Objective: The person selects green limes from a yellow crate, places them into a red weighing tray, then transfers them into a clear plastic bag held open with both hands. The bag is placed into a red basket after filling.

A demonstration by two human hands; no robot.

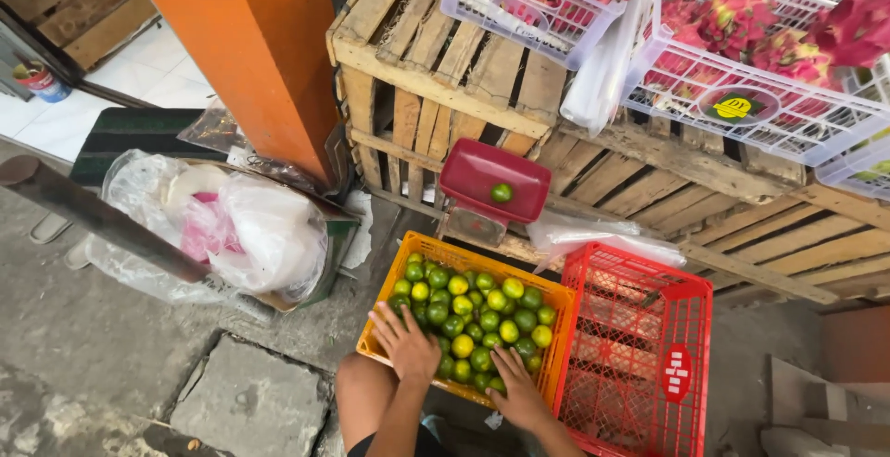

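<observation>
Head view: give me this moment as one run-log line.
left hand: flat on green-yellow limes | right hand: on limes | orange plastic crate: full | red scale tray: one lime

Limes [473,320] are held in a crate [547,375], both hands laid on them (left hand [408,348], right hand [517,392]); an empty crate [640,355] is set right, a scale tray [494,179] behind.

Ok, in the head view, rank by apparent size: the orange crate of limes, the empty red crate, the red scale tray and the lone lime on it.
1. Empty red crate
2. Orange crate, partly hidden by both hands, so only roughly smaller
3. Red scale tray, farther from the camera
4. Lone lime, clearly smallest
</observation>
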